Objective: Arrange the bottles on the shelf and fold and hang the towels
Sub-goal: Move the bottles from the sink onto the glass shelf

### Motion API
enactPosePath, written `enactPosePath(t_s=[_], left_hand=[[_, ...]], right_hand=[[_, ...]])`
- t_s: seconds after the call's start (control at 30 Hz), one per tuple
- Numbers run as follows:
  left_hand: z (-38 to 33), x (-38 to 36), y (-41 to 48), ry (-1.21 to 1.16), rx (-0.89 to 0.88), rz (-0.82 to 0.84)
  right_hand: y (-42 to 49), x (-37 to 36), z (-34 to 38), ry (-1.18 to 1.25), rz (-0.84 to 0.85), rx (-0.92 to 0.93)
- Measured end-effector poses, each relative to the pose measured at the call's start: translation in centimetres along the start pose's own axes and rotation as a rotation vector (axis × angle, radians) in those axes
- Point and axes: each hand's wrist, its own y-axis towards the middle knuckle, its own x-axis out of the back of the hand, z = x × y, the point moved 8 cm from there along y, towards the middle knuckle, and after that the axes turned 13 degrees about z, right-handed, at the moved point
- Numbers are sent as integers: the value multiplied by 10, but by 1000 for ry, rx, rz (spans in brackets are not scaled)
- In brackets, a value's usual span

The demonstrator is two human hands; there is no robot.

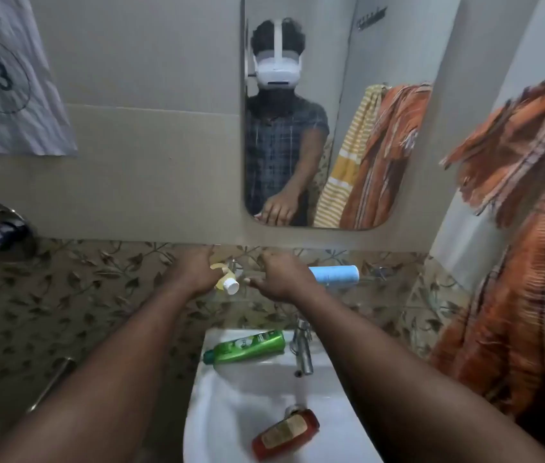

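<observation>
Yellow bottle (227,284), white cap pointing right, sits gripped in the left hand (197,275) at centre frame, below the mirror (341,45). Right hand (281,279) hovers beside it, fingers curled; whether it holds anything I cannot tell. Blue bottle (334,275) lies lengthwise left-to-right, just right of that hand.

Sink (217,399) front centre, tap (303,350) at its back edge. Ledge bottle (247,346) lies on sink's back ledge, left of tap. Basin bottle (286,434) lies in bowl, nearer. Shelf (373,277) above sink, mirror (341,61) above shelf. Shelf bottle (334,276) lies just right of right hand (281,279). Small bottle (227,284) in left hand (194,275). Towels (531,228) hang far right.
</observation>
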Motion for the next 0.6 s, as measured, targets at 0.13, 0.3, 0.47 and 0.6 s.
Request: enactPosePath(t_s=[0.13,0.3,0.47,0.6], left_hand=[[31,-2,12,-116,200,-64],[42,-16,23,-177,334,-78],[61,-26,34,-268,449,-44],[66,-24,40,-268,462,45]], right_hand=[[30,-7,3,134,13,20],[65,-24,6,270,64,19],[81,-41,14,351,118,14],[86,-43,31,341,172,-20]])
